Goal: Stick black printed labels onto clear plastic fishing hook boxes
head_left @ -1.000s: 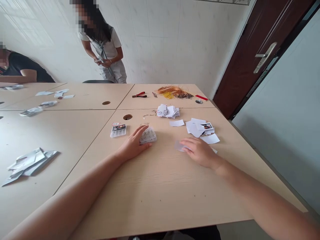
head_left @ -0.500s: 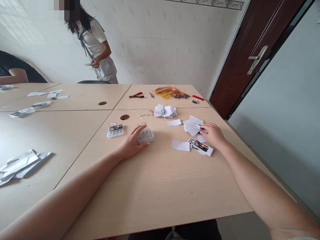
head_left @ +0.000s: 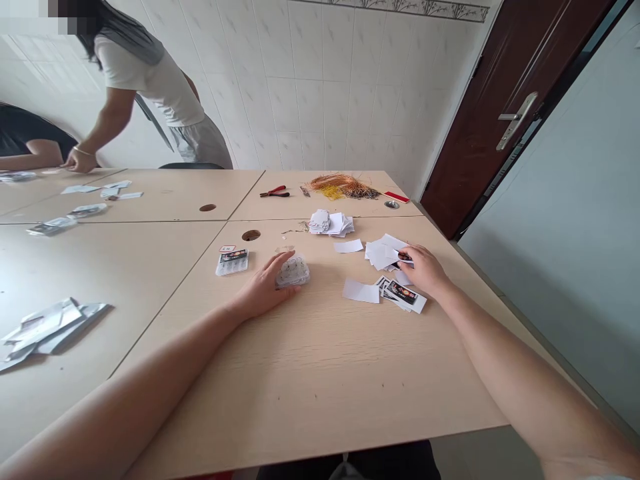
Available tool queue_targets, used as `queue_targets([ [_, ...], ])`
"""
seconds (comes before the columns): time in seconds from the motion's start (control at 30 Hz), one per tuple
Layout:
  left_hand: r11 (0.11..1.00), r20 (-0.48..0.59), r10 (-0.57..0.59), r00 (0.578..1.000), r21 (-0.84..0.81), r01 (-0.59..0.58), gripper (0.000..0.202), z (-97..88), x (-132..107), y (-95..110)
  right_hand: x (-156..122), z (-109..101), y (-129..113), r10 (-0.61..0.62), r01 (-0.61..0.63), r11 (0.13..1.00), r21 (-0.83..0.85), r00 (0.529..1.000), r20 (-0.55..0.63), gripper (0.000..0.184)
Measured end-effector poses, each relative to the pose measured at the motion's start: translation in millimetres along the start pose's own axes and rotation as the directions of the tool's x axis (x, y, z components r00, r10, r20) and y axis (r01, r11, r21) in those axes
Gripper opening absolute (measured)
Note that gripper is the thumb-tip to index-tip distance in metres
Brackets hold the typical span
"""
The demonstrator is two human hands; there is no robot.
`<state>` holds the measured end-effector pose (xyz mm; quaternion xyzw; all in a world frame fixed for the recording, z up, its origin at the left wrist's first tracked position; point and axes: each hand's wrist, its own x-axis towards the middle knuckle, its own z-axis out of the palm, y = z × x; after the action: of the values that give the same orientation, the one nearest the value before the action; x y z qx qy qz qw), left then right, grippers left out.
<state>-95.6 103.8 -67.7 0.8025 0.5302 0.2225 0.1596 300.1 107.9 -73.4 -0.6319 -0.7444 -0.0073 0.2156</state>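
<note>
My left hand (head_left: 263,290) rests on the table with its fingers curled around a small clear plastic packet (head_left: 293,271). My right hand (head_left: 423,270) lies on a scatter of small white cards (head_left: 383,253), its fingertips pinching a printed card (head_left: 404,257) at the pile's edge. More printed cards (head_left: 403,295) and one blank white card (head_left: 361,291) lie just in front of that hand. A second clear packet with a printed label (head_left: 233,261) sits to the left of my left hand.
A stack of white cards (head_left: 331,223), red-handled pliers (head_left: 274,193) and a bundle of orange and yellow wires (head_left: 343,186) lie farther back. Silver foil bags (head_left: 47,323) sit at the left. A standing person (head_left: 145,87) leans over the far table; another person's arm (head_left: 25,160) rests there. A brown door (head_left: 505,100) is at right.
My right hand moved from the blank card near the middle up to the card pile on the right and pinched a printed card. The standing person leaned left over the far table.
</note>
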Motion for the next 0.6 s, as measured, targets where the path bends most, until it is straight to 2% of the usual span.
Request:
queue_targets([
  [0.17, 1.000, -0.005, -0.011, 1.000, -0.012, 0.011, 0.082, 1.0, 0.2, -0.1, -1.0, -2.2, 4.3, 0.047, -0.047, 0.998, 0.029, 0.999, 0.001, 0.030],
  [0.3, 1.000, -0.006, -0.012, 1.000, -0.023, 0.011, 0.083, 0.9, -0.2, 0.1, -1.3, -4.9, 6.9, 0.081, -0.078, 0.996, 0.048, 0.995, -0.062, 0.028],
  [0.6, 0.998, -0.020, -0.030, 0.999, -0.061, 0.029, 0.092, -1.1, -2.0, 7.2, -0.3, -4.2, 8.8, 0.015, 0.009, 0.995, 0.101, 0.971, -0.238, 0.029],
])
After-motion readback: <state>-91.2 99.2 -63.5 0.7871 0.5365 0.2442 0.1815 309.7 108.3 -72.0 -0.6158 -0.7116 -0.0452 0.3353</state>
